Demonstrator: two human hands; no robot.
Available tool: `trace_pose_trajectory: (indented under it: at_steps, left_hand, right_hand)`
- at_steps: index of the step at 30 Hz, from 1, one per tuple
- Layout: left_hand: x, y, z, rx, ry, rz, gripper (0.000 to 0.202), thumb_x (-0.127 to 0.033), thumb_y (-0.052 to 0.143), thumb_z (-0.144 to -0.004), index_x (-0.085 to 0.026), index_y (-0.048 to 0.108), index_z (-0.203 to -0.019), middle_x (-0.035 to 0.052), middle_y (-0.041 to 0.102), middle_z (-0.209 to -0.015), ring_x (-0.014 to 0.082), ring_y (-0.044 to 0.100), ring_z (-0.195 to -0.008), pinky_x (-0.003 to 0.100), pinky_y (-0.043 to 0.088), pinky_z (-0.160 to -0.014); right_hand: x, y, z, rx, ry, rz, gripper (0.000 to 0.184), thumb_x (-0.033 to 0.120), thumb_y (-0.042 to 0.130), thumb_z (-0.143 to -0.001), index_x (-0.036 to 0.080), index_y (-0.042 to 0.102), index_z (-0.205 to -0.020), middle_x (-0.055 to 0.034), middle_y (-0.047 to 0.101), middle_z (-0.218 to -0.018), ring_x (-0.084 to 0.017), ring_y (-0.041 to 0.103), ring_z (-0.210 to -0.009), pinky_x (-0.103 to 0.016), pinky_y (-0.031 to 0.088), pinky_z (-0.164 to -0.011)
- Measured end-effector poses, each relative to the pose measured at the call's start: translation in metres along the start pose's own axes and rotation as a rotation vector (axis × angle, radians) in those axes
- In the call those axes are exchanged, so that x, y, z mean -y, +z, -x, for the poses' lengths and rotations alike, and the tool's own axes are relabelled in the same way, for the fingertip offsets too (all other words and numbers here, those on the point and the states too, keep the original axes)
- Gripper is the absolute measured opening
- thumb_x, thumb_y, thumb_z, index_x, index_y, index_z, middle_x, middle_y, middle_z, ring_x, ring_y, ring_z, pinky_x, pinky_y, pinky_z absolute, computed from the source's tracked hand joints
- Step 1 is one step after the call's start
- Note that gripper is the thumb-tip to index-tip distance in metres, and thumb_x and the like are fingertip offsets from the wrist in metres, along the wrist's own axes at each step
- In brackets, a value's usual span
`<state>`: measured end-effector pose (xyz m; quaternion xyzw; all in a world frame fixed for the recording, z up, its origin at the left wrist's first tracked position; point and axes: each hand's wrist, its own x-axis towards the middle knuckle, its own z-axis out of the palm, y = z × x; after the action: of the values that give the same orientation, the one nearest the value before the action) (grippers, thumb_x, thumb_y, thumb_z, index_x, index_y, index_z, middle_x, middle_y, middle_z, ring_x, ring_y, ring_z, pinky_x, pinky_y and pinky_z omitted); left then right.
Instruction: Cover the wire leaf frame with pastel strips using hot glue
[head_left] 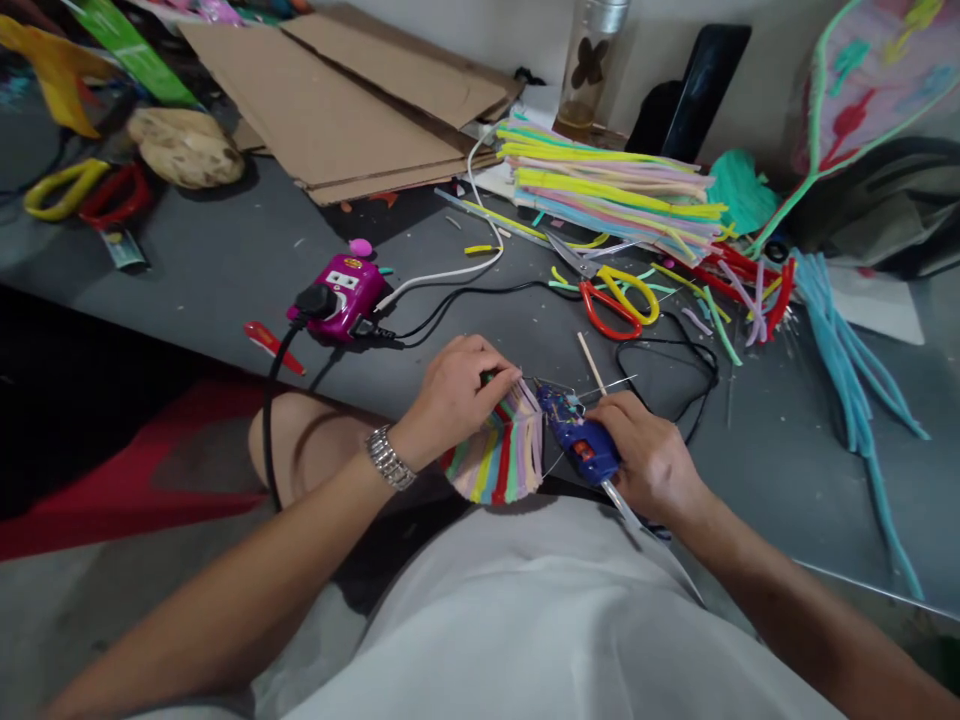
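Observation:
My left hand (461, 390), with a metal watch (390, 458) on its wrist, grips a striped pipe-cleaner piece (501, 455) at its upper edge. The piece has rows of red, yellow, green, pink and lilac and hangs over my lap at the table's front edge. In my right hand (649, 450) is a blue hot glue gun (581, 435), its nozzle pointing toward the piece's right edge. A clear glue stick (622, 505) sticks out of the gun's back end. Whether the nozzle touches the piece I cannot tell. Just beyond the gun lies a thin wooden stick (591, 362).
Scissors with red and yellow handles (619, 300) lie beyond my hands, near a pile of pipe cleaners (607, 190). Blue pipe cleaners (844, 370) are at right. A purple power adapter (346, 298) with cords sits left. Cardboard sheets (375, 90) and a bottle (589, 70) stand behind.

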<state>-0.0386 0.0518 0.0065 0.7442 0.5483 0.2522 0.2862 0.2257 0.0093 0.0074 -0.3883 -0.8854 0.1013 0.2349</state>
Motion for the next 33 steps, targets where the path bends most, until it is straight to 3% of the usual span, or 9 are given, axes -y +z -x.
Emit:
trace_pose_trajectory:
  at_steps: [4,9,22,33]
  left_hand:
    - [0.001,0.002,-0.002,-0.002,-0.012,0.018,0.028,-0.035,0.056,-0.099,-0.02,0.074,-0.083,0.005,0.069,-0.089,0.0226,0.061,-0.092,0.038,0.045,-0.087]
    - [0.002,0.005,-0.001,-0.017,-0.005,-0.026,0.03,-0.033,0.052,-0.101,-0.02,0.073,-0.084,0.0053,0.069,-0.09,0.0225,0.06,-0.09,0.039,0.045,-0.087]
    - [0.004,0.009,-0.001,-0.039,0.008,-0.036,0.031,-0.032,0.049,-0.102,-0.02,0.071,-0.084,0.0055,0.069,-0.089,0.0226,0.058,-0.089,0.038,0.044,-0.086]
    - [0.004,0.01,0.0,-0.062,0.015,-0.047,0.029,-0.031,0.05,-0.102,-0.019,0.072,-0.086,0.0058,0.069,-0.089,0.0231,0.059,-0.09,0.039,0.045,-0.086]
  right_hand:
    - [0.001,-0.001,-0.005,0.086,-0.032,0.158,0.008,0.017,0.057,-0.093,0.014,0.063,-0.096,-0.0115,0.064,-0.094,-0.02,0.062,-0.075,-0.029,0.048,-0.061]
    - [0.002,-0.006,-0.009,0.116,-0.078,0.274,0.009,0.013,0.056,-0.09,0.014,0.064,-0.096,-0.0105,0.063,-0.094,-0.019,0.057,-0.072,-0.03,0.044,-0.062]
    - [-0.007,0.003,-0.013,0.217,-0.082,0.247,0.012,0.019,0.054,-0.096,0.016,0.062,-0.088,-0.0069,0.06,-0.09,-0.015,0.048,-0.065,-0.029,0.035,-0.06]
    - [-0.01,0.003,-0.015,0.214,-0.107,0.269,0.014,0.02,0.053,-0.098,0.017,0.062,-0.088,-0.0067,0.062,-0.09,-0.015,0.049,-0.065,-0.029,0.035,-0.061]
